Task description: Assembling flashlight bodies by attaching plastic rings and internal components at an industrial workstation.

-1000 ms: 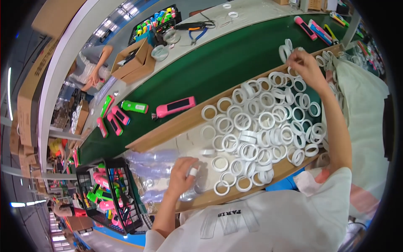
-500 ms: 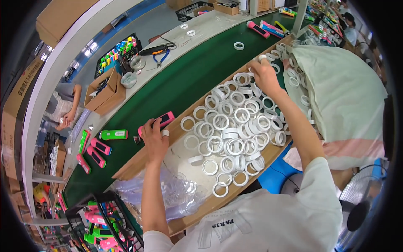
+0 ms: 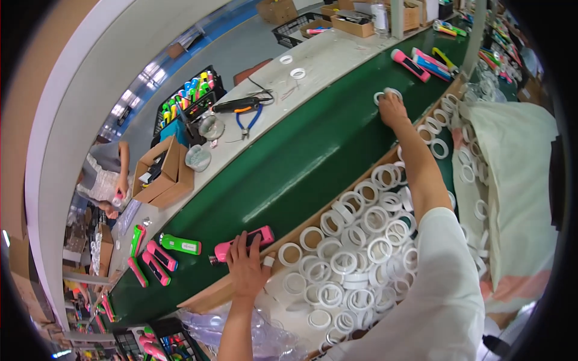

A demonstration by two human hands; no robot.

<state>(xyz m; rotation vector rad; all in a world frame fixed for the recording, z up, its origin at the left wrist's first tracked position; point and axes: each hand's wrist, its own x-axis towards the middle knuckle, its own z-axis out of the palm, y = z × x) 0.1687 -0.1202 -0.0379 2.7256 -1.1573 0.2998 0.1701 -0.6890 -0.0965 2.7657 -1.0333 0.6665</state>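
My left hand (image 3: 248,268) lies with its fingers curled over a pink flashlight (image 3: 263,234) with a dark panel, on the green belt (image 3: 283,162) beside the tray's far edge. White wrapping covers that hand's thumb tip. Out over the belt, my right hand (image 3: 392,109) has its fingertips on a white ring (image 3: 378,98); part of the ring is hidden by the fingers. Many more white rings (image 3: 344,263) fill the long cardboard tray (image 3: 209,293) in front of me. Clear plastic pieces (image 3: 265,337) sit at its near left end.
More flashlights lie on the belt: a green one (image 3: 180,244) at left, a pink one (image 3: 410,65) far right. Pliers (image 3: 248,122) and a small open carton (image 3: 161,177) are on the side ledge. A pale sack (image 3: 518,180) stands right; another person (image 3: 111,174) is across the belt.
My right hand has gone from the tray's far edge out over the belt to the loose ring there. My left hand stays at the pink flashlight. The whole view has shifted.
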